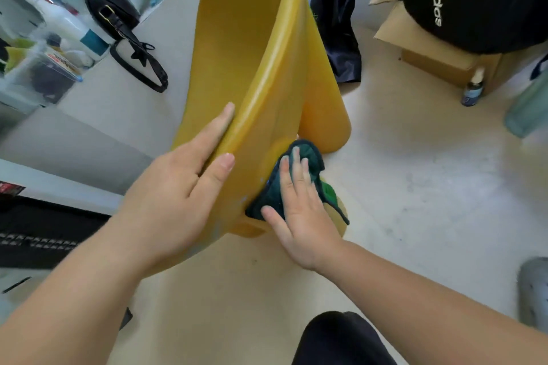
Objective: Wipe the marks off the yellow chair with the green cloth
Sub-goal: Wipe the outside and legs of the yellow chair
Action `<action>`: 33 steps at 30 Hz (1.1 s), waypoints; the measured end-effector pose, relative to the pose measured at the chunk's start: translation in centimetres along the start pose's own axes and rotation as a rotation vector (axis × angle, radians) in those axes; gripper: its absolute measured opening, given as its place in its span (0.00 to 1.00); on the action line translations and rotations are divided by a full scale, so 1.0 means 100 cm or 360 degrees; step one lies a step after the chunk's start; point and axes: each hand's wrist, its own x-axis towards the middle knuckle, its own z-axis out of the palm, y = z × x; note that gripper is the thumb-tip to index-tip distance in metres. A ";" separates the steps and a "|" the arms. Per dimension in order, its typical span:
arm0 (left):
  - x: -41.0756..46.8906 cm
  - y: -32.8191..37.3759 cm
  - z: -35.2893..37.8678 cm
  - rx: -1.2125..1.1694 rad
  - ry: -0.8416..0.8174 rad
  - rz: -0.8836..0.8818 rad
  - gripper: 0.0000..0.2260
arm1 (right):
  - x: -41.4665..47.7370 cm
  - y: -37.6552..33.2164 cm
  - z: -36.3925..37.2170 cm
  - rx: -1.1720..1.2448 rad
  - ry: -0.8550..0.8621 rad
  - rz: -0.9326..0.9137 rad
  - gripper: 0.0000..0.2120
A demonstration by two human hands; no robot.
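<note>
Left hand (pixel 178 187): pinches rim of yellow chair (pixel 246 38), thumb outside, fingers inside.
Right hand (pixel 299 210): fingers straight, pressing green cloth (pixel 311 154) against the chair's outer side.
Chair: tilted on floor (pixel 415 187).
Nearby: black handbag (pixel 115 12), cardboard box (pixel 430 59), small bottle (pixel 473 89).

The yellow chair (pixel 252 68) stands tilted on the pale floor (pixel 415 187), and its rim runs from the middle toward 12 o'clock. The left hand (pixel 178 190) holds this rim between thumb and fingers. At 5 o'clock of it, the right hand (pixel 299 216) presses the green cloth (pixel 312 157) flat on the chair's outer side with straight fingers. A black handbag (pixel 115 12) lies at 10 o'clock, and a cardboard box (pixel 430 56) at 2 o'clock.
</note>
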 end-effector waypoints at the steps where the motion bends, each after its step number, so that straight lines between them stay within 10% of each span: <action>1: -0.001 -0.003 0.001 0.0009 0.0006 0.0033 0.24 | 0.001 -0.006 -0.004 0.0012 -0.0002 -0.0004 0.36; 11: 0.005 -0.007 0.003 -0.0042 0.0035 0.0152 0.24 | 0.063 -0.006 -0.014 0.0355 0.0492 -0.0146 0.34; 21: 0.002 -0.001 -0.001 -0.0263 -0.0025 0.0024 0.20 | 0.006 -0.067 0.017 0.0510 0.0335 -0.0063 0.33; 26: 0.002 -0.001 0.000 -0.0272 -0.0018 0.0008 0.20 | 0.091 -0.059 -0.031 0.0844 0.0889 -0.0041 0.31; 33: 0.001 0.004 -0.001 -0.0218 -0.0047 -0.0052 0.21 | 0.148 -0.047 -0.078 0.1127 0.0753 0.0279 0.29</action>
